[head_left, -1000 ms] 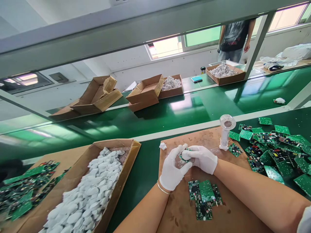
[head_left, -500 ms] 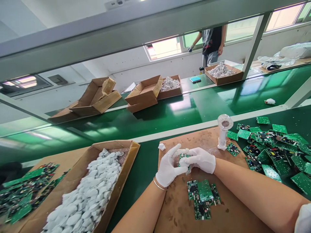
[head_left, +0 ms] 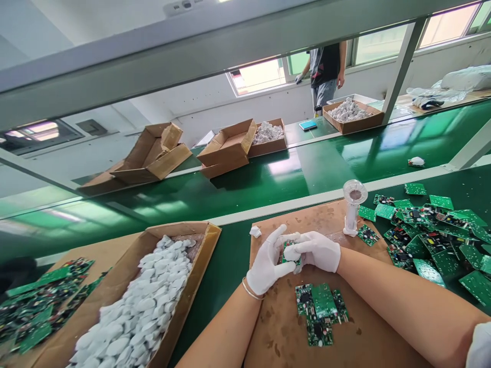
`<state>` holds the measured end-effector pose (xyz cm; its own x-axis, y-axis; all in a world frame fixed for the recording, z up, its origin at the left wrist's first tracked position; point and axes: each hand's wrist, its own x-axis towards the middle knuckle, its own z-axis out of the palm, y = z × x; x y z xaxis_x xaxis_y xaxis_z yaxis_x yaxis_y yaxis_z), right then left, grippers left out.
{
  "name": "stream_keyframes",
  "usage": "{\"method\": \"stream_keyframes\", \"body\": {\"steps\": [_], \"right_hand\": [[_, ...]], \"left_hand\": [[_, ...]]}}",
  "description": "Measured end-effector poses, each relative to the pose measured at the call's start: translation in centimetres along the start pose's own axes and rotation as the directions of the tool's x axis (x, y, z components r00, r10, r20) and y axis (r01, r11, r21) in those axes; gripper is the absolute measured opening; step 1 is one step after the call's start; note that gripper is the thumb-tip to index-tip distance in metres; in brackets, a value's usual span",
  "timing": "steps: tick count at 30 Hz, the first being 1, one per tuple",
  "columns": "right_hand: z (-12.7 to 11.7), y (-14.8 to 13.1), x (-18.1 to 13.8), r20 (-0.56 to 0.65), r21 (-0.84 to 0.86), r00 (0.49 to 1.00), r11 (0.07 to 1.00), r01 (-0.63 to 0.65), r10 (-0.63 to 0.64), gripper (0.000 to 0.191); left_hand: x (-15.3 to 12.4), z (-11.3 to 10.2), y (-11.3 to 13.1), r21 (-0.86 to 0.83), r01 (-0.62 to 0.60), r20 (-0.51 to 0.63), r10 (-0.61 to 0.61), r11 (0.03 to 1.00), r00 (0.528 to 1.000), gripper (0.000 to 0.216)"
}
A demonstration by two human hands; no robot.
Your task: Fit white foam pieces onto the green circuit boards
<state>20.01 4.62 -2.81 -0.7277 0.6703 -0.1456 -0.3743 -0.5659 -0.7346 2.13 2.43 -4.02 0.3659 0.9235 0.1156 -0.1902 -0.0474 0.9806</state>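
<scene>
Both my hands wear white gloves and meet over a brown cardboard sheet (head_left: 276, 327). My left hand (head_left: 266, 263) grips a small green circuit board (head_left: 288, 251) between thumb and fingers. My right hand (head_left: 316, 250) closes on the same board from the other side, its fingers hiding much of it. A white lump shows at the right fingertips, but I cannot tell whether it is a glove tip or a separate piece. Just below lie several circuit boards (head_left: 322, 312), partly overlapping. A clear plastic stand with a round top (head_left: 352, 209) rises beyond my right hand.
At right spreads a heap of circuit boards (head_left: 441, 230). A cardboard box of white pieces (head_left: 141, 301) stands at left, with more boards (head_left: 42, 296) beyond it. Across the frame rail is a green conveyor (head_left: 276, 168) with a white-topped piece (head_left: 416, 161). A person (head_left: 325, 71) stands behind it.
My right fingers have shifted slightly over the board, while my left hand stays nearly in place. The white-topped piece on the conveyor has moved left. The person behind has shifted left.
</scene>
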Motion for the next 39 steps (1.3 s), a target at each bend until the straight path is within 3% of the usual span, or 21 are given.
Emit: {"method": "stream_keyframes", "body": {"steps": [3,6,10,12,15,18,23,29,39], "right_hand": [[0.2,0.1,-0.1,0.014,-0.027,1.000,1.000,-0.010,0.011,0.036],[0.3,0.2,0.0,0.027,-0.070,1.000,0.998,0.007,-0.005,0.039],[0.3,0.3,0.3,-0.050,-0.096,0.997,0.994,0.060,-0.065,0.040],[0.5,0.4,0.5,-0.107,-0.114,0.987,0.988,0.107,-0.119,0.039],[0.9,0.4,0.6,-0.121,-0.194,0.971,0.964,0.180,-0.205,0.039],[1.2,0.5,0.4,-0.119,-0.268,0.958,0.938,0.220,-0.259,0.038],[0.8,1.4,0.3,-0.152,-0.386,0.936,0.891,0.239,-0.317,0.039],[0.2,2.1,0.6,-0.222,-0.642,0.883,0.744,0.186,-0.413,0.034],[1.1,1.5,0.1,-0.175,-0.605,0.909,0.770,0.204,-0.378,0.024]], "left_hand": [[-0.2,-0.2,-0.2,-0.086,0.070,-0.033,-0.073,0.994,0.997,0.097],[-0.4,-0.1,-0.2,-0.114,0.060,-0.029,-0.064,0.992,0.998,0.093],[-0.5,0.7,0.4,0.166,-0.088,-0.035,0.095,0.982,0.995,0.069],[-0.4,1.2,0.7,0.396,-0.176,-0.031,0.205,0.901,0.978,0.065],[-0.2,1.6,0.8,0.704,-0.251,-0.027,0.378,0.665,0.925,0.063],[-0.1,1.6,0.7,0.829,-0.273,-0.005,0.494,0.489,0.869,0.062],[-0.1,1.7,0.5,0.863,-0.284,0.032,0.515,0.419,0.856,0.059],[0.1,2.0,0.4,0.855,-0.393,0.165,0.542,0.338,0.824,0.049],[0.4,2.1,0.5,0.837,-0.477,0.236,0.609,0.269,0.757,0.053]]}}
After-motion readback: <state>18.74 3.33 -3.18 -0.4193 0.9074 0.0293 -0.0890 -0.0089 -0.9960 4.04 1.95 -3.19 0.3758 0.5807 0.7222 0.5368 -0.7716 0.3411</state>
